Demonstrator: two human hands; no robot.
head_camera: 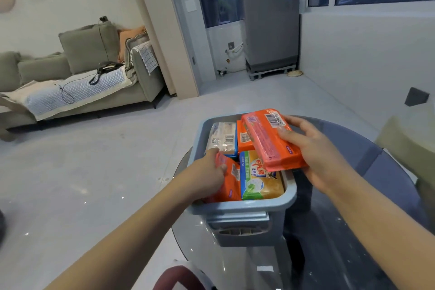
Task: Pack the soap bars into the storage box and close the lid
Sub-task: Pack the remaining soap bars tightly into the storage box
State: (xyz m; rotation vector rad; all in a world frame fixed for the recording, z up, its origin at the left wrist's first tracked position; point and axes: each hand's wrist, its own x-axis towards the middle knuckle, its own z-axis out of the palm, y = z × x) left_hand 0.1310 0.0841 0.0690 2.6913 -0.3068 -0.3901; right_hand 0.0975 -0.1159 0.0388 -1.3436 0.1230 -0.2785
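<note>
Head view: right hand (pixel 315 148) holds an orange soap bar (pixel 270 139) tilted over the storage box (pixel 242 207), seeking room; left hand (pixel 209 172) pinches another orange bar (pixel 229 183) inside, shifting it aside.

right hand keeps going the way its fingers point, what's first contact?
The right hand points left across the storage box. Its held orange soap bar would likely meet the silver soap pack first; depth is unclear.

A home living room: grey sofa (pixel 89 77) with cushions, tiled floor (pixel 94 172), washing machine (pixel 270 23) by the windows.
</note>
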